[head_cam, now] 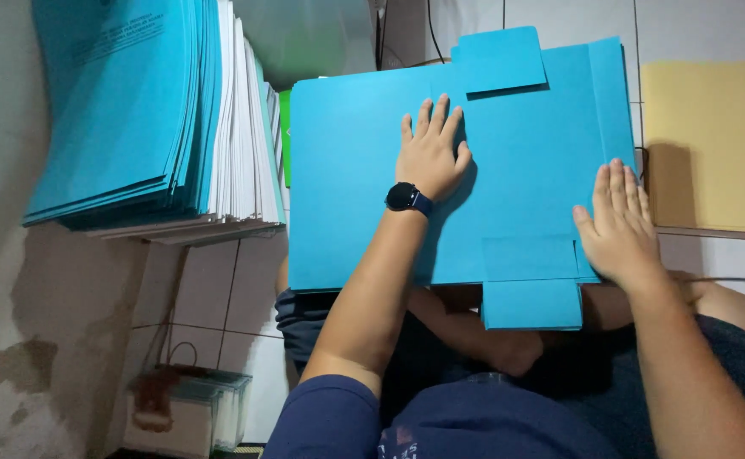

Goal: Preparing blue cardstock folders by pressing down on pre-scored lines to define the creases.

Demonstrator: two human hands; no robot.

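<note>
A large blue card folder (355,170) lies unfolded over my lap, with a flap at its far edge and another at its near edge. My left hand (430,151) rests flat on its middle, fingers apart, a dark watch on the wrist. My right hand (617,219) presses flat on the folder's right side, beside the folded side flap. Neither hand grips anything.
A tall stack of blue folders and white sheets (151,110) stands at the left. A yellow sheet (713,144) lies at the right. A bag with clear sleeves (194,408) sits on the tiled floor at the lower left. Cables hang at the top.
</note>
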